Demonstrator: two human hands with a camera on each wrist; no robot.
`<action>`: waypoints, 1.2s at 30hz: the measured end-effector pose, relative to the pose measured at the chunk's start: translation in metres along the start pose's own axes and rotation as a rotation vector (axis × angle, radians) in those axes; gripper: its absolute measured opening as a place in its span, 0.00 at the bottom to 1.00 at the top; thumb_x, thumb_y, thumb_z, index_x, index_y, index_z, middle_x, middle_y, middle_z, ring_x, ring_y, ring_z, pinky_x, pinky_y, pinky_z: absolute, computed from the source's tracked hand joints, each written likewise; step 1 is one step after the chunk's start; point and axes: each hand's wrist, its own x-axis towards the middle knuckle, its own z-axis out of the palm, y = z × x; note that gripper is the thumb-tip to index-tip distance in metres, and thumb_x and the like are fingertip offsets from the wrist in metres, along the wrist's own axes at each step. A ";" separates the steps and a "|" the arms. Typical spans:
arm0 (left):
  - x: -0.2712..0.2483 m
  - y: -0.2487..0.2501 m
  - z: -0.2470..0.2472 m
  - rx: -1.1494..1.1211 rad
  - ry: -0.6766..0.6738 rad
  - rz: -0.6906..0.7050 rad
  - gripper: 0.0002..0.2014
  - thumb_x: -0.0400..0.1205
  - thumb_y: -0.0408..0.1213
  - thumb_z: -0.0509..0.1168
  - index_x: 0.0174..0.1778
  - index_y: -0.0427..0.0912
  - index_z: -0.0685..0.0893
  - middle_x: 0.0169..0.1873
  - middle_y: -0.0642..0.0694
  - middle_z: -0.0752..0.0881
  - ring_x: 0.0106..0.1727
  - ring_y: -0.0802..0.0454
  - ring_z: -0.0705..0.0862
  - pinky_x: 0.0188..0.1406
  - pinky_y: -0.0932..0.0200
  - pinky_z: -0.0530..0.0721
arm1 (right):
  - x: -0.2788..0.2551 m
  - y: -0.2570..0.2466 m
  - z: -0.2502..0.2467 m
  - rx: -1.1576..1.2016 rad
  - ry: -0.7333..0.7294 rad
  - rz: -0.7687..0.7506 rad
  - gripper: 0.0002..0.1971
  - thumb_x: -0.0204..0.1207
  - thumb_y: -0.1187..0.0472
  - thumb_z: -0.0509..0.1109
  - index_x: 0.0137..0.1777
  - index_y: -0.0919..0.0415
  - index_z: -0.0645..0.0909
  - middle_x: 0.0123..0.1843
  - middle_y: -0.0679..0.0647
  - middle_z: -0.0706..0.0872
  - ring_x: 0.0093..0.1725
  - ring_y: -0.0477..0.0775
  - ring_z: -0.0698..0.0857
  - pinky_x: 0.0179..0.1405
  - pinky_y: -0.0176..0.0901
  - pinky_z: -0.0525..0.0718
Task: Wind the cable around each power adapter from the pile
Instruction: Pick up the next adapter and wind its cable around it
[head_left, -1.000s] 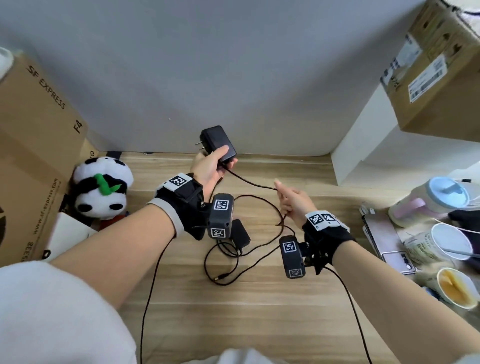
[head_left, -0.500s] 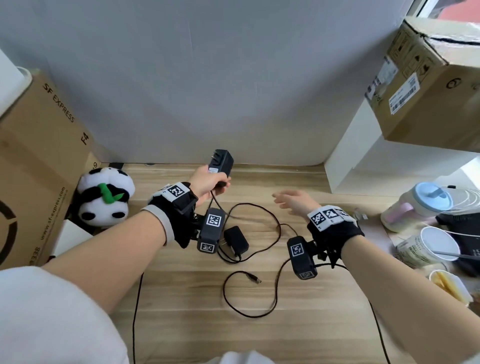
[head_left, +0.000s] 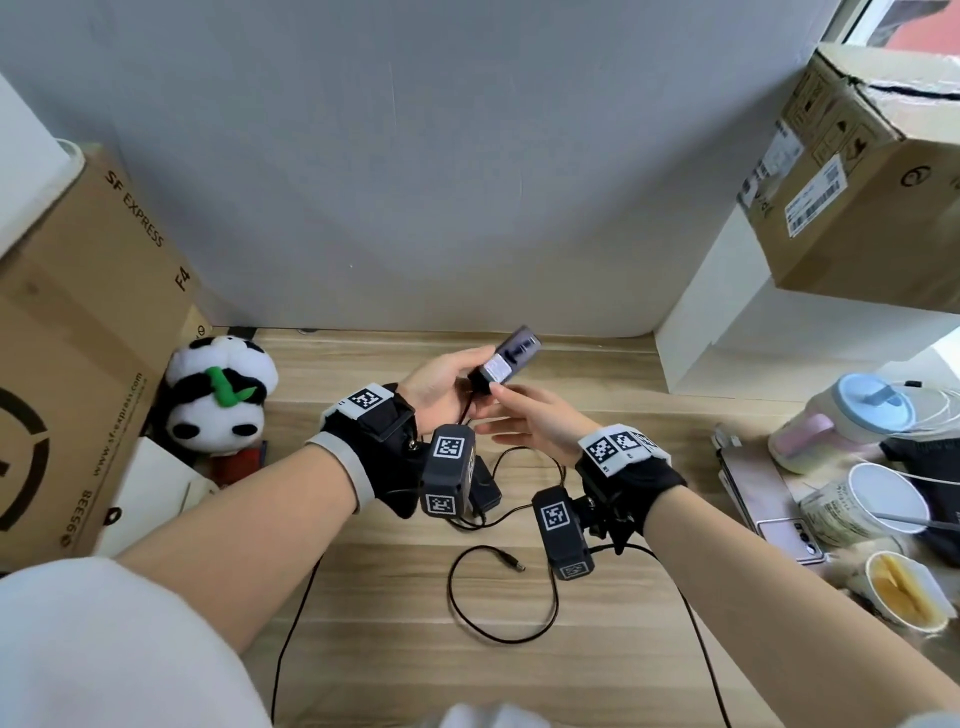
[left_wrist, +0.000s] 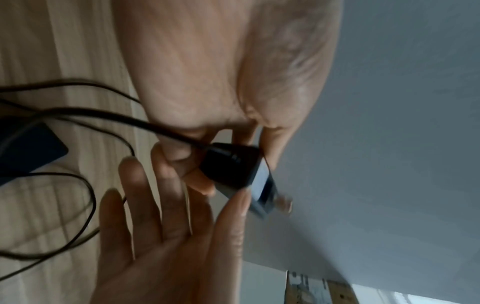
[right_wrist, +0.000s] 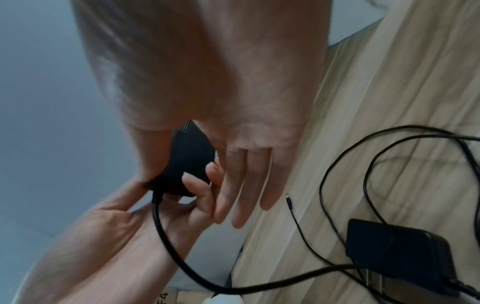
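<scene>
My left hand (head_left: 441, 382) grips a black power adapter (head_left: 506, 358) by its cable end, lifted above the wooden desk (head_left: 597, 675). The label side faces me. My right hand (head_left: 519, 410) has straight fingers, and its thumb touches the adapter (left_wrist: 233, 166) from the side. The adapter's thin black cable (head_left: 498, 636) hangs down and lies in a loose loop on the desk, ending in a barrel plug (head_left: 511, 564). A second black adapter (right_wrist: 397, 257) lies flat on the desk, partly hidden below my left wrist in the head view.
A panda plush (head_left: 218, 395) and a large cardboard box (head_left: 78, 338) stand at the left. Another box (head_left: 857, 171) sits on a white ledge at the upper right. A tumbler (head_left: 841, 421), cups (head_left: 883, 499) and a phone (head_left: 763, 493) crowd the right edge.
My right hand let go of the cable and moved left up to the adapter. My left hand turned the adapter so its label faces me. The cable's loop fell onto the desk.
</scene>
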 end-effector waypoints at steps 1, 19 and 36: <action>-0.001 0.000 0.001 0.009 -0.022 0.013 0.11 0.85 0.36 0.59 0.59 0.37 0.80 0.36 0.43 0.82 0.31 0.52 0.80 0.30 0.62 0.78 | 0.000 0.001 0.000 0.008 -0.006 -0.008 0.12 0.82 0.52 0.61 0.59 0.57 0.76 0.51 0.54 0.86 0.52 0.55 0.86 0.64 0.49 0.78; 0.013 -0.003 0.005 -0.055 0.183 0.269 0.19 0.77 0.25 0.69 0.64 0.26 0.79 0.59 0.32 0.83 0.53 0.46 0.84 0.57 0.60 0.83 | -0.005 0.019 -0.003 0.031 -0.082 0.047 0.10 0.82 0.58 0.61 0.41 0.59 0.78 0.38 0.52 0.84 0.41 0.48 0.84 0.53 0.37 0.82; 0.001 -0.003 0.002 0.518 -0.009 0.163 0.16 0.78 0.29 0.68 0.62 0.38 0.84 0.47 0.43 0.88 0.46 0.52 0.86 0.50 0.63 0.85 | -0.008 -0.006 -0.058 0.068 0.323 0.146 0.18 0.84 0.55 0.59 0.31 0.57 0.68 0.13 0.44 0.63 0.12 0.40 0.59 0.13 0.29 0.55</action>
